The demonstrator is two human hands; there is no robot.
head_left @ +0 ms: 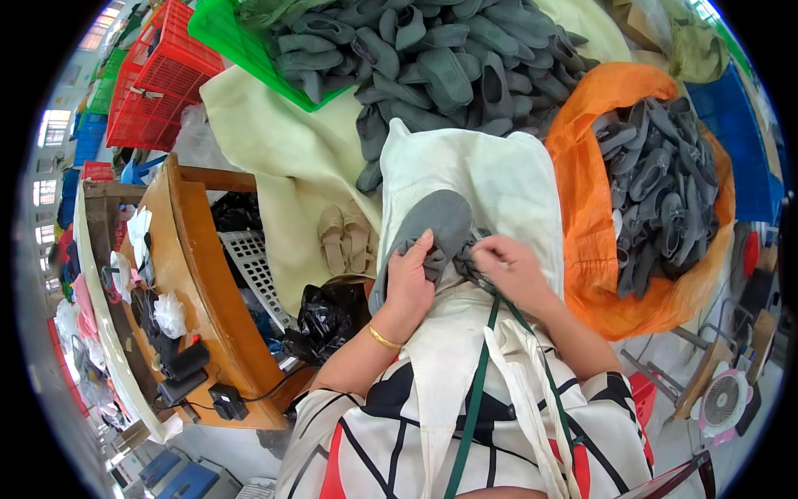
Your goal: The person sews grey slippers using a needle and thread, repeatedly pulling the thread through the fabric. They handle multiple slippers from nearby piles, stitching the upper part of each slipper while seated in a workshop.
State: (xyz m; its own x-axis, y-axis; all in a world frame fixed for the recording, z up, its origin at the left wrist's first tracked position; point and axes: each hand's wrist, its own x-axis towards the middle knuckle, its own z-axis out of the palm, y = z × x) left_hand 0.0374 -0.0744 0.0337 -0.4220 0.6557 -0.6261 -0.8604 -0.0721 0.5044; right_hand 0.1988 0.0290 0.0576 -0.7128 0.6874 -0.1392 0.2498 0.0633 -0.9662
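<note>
A person's left hand [411,273] grips a gray shoe [438,218] over a white cushion [507,166]; the blurred right hand [514,268] curls beside it, its hold unclear. This shoe looks unfinished; which in the shoe heap [449,75] ahead or orange sack [582,183] are done, I can't tell.
</note>
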